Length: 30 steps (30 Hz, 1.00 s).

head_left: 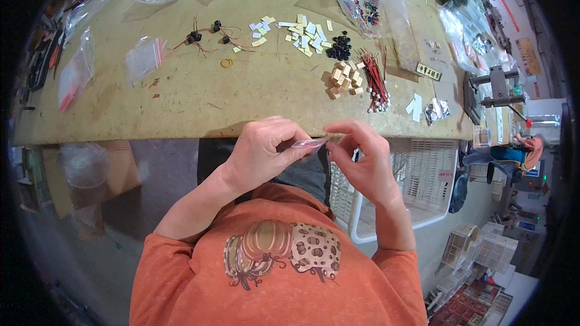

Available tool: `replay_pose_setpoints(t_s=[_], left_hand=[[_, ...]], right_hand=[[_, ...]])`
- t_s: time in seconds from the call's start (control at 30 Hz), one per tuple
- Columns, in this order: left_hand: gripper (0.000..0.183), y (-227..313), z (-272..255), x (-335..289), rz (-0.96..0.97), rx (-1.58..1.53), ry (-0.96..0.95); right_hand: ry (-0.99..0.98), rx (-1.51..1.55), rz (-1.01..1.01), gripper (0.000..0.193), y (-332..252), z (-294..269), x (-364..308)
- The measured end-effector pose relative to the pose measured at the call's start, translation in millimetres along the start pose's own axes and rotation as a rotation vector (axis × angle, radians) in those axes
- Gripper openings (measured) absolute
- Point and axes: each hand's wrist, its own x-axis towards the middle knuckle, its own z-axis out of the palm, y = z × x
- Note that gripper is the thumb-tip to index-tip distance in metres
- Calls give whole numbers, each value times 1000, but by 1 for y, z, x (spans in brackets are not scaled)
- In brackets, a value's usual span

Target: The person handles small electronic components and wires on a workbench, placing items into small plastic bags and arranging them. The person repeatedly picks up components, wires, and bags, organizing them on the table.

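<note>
In front of my belly, at the table's near edge, both hands meet over a small clear plastic bag (309, 143) with a reddish edge. My left hand (264, 150) pinches the bag between thumb and fingers. At the bag's right end, the thumb and fingers of my right hand (364, 156) close on it; what lies between these fingertips is partly hidden. Beyond them on the table (199, 108) are a pile of small wooden blocks (345, 78), a bundle of red wires (376, 75) with white connectors, and a heap of small black parts (339, 46).
White and yellow pads (308, 36) lie farther back. To the left are flat zip bags (144, 59), black parts with wires (193, 37) and yellow rings (226, 63). A hand press (498, 87) stands right; a white basket (438, 184) sits below the table. Another person (513, 154) is farther right.
</note>
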Motion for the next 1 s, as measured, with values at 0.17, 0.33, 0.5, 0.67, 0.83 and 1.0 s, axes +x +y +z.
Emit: replay_pose_setpoints(t_s=[0.17, 0.33, 0.5, 0.67, 0.83, 1.0], left_hand=[[21, -4, 3, 0, 6, 21, 73], [20, -6, 2, 0, 75, 67, 28], [19, -12, 8, -3, 100, 45, 13], [20, -15, 8, -3, 63, 38, -6], [33, 1, 3, 3, 123, -115, 46], [37, -5, -6, 6, 295, -75, -90]], right_hand=[[24, -48, -315, 28, -4, 9, -2], [-36, -89, -333, 27, -3, 13, 2], [-94, -131, -308, 21, 1, 12, 3], [-129, -161, -295, 18, 4, 6, 3], [-130, -186, -329, 16, 5, 4, 3], [-186, -306, -421, 15, 0, 3, 7]])
